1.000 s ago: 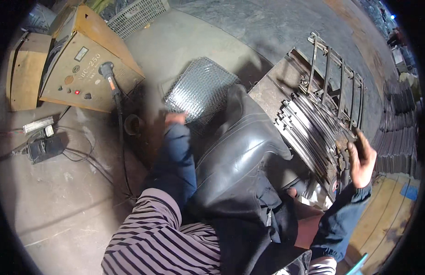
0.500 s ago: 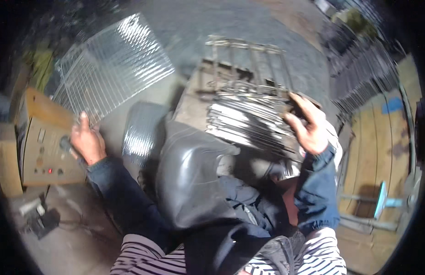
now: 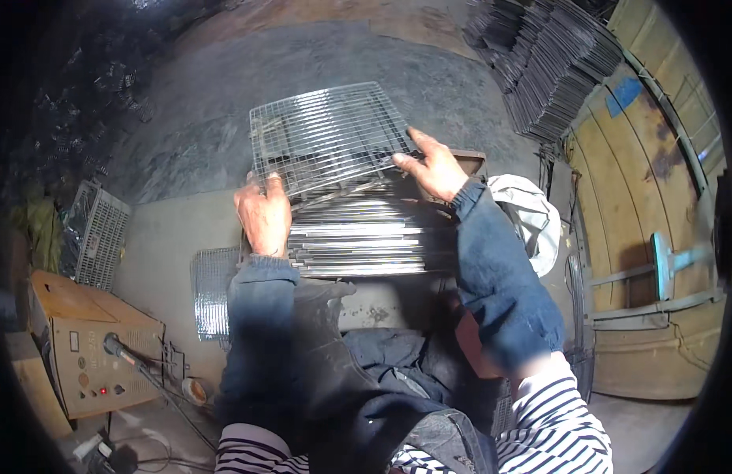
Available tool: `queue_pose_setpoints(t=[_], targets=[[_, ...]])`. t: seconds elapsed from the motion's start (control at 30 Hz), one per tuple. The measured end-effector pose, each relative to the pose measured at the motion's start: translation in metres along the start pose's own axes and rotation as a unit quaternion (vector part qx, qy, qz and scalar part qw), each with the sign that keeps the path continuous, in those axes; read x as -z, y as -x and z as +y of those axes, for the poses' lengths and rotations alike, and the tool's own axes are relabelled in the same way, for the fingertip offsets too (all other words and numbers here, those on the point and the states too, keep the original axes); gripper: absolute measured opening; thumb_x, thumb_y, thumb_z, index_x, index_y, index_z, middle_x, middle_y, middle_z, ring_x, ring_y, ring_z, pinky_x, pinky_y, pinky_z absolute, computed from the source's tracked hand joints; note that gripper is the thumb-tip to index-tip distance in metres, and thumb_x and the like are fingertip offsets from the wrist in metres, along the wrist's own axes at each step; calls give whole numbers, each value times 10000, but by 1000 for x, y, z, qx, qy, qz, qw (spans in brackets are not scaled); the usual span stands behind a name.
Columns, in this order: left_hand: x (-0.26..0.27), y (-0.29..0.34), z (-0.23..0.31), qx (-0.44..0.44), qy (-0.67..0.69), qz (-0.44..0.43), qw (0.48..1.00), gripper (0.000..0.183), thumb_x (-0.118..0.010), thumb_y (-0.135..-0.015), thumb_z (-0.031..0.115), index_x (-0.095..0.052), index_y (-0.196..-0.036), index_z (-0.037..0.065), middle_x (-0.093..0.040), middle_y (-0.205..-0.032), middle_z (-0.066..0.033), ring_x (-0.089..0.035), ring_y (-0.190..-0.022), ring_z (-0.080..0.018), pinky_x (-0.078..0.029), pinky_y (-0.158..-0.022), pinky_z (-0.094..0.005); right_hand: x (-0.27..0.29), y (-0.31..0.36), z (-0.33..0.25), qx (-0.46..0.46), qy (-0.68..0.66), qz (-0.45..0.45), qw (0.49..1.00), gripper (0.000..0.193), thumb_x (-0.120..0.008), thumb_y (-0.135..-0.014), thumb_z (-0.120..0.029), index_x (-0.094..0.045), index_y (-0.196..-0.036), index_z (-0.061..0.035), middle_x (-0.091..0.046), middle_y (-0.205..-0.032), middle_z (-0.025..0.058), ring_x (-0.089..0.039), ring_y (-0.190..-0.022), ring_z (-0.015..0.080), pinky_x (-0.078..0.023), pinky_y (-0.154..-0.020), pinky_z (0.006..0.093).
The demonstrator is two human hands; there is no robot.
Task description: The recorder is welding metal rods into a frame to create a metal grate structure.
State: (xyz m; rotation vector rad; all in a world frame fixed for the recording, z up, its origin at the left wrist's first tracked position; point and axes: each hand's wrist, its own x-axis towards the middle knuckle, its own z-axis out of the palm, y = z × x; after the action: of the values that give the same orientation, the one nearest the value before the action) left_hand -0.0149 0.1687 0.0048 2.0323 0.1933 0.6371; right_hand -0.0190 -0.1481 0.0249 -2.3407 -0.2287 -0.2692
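Observation:
A rectangular wire grid (image 3: 328, 130) is held tilted in front of me, over a work surface. My left hand (image 3: 263, 215) is closed round its near left corner, thumb on top. At the opposite side, my right hand (image 3: 434, 166) pinches the near right corner between thumb and fingers. Just below the grid, close to me, lies a pile of shiny metal rods (image 3: 358, 239), partly in the shadow of my right arm. Under the grid, some darker bars show through the wires, but I cannot make out their shape.
At left stands a box-shaped machine (image 3: 97, 347) with knobs, a red light and a cable. Another wire grid (image 3: 211, 296) and a grey crate (image 3: 103, 237) stand nearby. White cloth (image 3: 532, 217) hangs at right, before stacked wire panels (image 3: 559, 67) and a yellowish panel with a blue-green handle (image 3: 662, 265).
The wire grid has come from the far left to over the rods, carried by my left hand. My right hand has left the rods and taken the grid's right side. The view has turned.

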Motion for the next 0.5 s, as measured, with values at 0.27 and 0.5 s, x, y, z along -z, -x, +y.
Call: queue_pose_setpoints(t=[0.27,0.5], targets=[[-1,-3,7,24,-151,-106,983,533,-635,-906,282,-604,-1266,-109,-683,-1065,-348,-634,-1034,-517,-475,-981,-495,-7,-1,14,-6,90,-31,995,752,-615,-961,-462,-427,-1452,76,-428,-1482,352,-419,-1394,460,-331,-1178,464],[-12,17,44,-254,-83,-89,960,467,-748,-845,198,-642,-1215,-66,-633,-1182,-258,-573,-1171,-396,-459,-1048,-460,65,123,75,-18,190,-43,981,587,-736,-875,-336,-594,-1313,28,-653,-1178,294,-623,-1116,439,-498,-973,466]])
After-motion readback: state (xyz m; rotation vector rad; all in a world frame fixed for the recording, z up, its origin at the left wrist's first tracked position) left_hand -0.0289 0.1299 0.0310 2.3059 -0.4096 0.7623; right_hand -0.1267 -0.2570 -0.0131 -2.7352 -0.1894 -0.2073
